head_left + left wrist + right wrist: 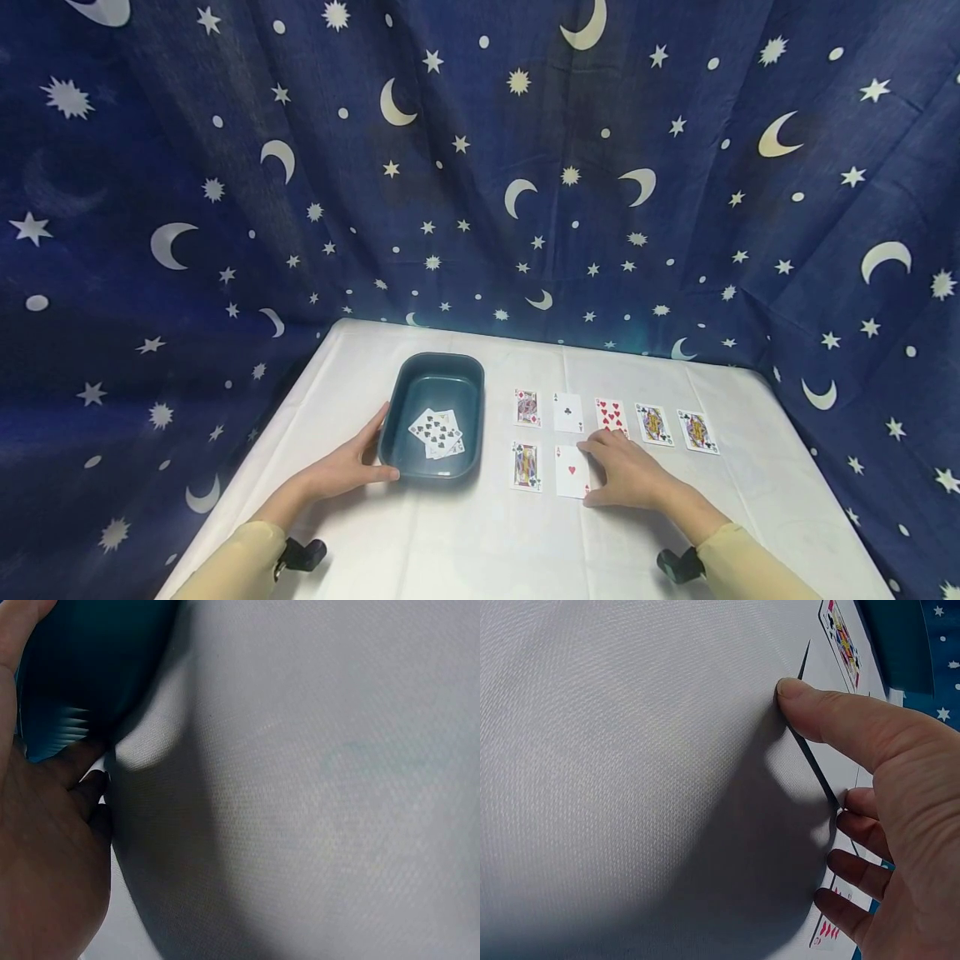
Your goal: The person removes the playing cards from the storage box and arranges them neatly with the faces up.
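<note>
Right hand (626, 477): narrow hold on the ace of hearts (572, 472) at its right edge, thumb at the near corner, fingertips toward the far one.
Ace of hearts: face up over the cloth (465, 546), right end of the near row, beside a clubs court card (527, 467).
Left hand (341, 467): bent about the near left corner of the tray (442, 390), thumb on the near side, fingers along the left wall.
Tray: blue-green, left of both rows; inside, a spades card (437, 429) overlapping at least one other.
Far row, left to right: diamonds court card (527, 409), ace of clubs (567, 412), hearts card (611, 411) partly hidden by fingers, two court cards (655, 425).
Step in hand: apparently card handling at the near row — tray steadied meanwhile.
Next move: likely calls for a firm edge pinch if lifting, a clean release if laying down — which of these, not shown.
Lettering: "A" on both aces; other corner marks too small to read surely.
Brand: none legible.
</note>
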Motion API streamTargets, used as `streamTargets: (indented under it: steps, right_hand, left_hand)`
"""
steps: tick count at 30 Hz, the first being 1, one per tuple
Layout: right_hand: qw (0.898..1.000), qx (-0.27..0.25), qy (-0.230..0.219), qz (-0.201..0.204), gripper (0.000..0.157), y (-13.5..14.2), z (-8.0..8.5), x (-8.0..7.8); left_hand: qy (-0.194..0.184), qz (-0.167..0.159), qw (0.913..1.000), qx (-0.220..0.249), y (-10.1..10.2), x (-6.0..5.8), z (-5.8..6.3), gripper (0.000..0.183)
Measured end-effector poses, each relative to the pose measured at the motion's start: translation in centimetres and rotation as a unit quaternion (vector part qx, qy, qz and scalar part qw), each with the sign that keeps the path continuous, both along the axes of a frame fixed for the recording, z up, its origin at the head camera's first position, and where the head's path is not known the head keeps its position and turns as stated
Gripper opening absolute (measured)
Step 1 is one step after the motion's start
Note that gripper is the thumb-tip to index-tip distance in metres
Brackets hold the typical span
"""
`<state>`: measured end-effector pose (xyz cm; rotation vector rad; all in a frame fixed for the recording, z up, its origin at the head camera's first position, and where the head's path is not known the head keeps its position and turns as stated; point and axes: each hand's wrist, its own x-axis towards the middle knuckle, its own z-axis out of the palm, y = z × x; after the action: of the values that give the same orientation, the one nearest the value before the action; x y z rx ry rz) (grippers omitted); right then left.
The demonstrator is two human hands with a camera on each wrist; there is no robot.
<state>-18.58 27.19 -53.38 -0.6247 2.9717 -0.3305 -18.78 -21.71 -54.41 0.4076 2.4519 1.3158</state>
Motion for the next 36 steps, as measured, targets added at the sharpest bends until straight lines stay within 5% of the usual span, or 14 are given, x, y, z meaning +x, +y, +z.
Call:
streamTargets:
  steps: [25, 36]
  right_hand:
    - [1.0, 0.007, -0.004, -0.002, 0.091, 0.1, -0.1, -0.1]
    - [1.0, 0.001, -0.005, -0.004, 0.091, 0.1, -0.1, -0.1]
  left_hand:
    - [0.015, -0.003, 0.9996, 0.025, 0.0, 0.2, 0.1, 0.108]
    - [0.004, -0.006, 0.9992, 0.04, 0.7, 1.4, 2.8, 0.107]
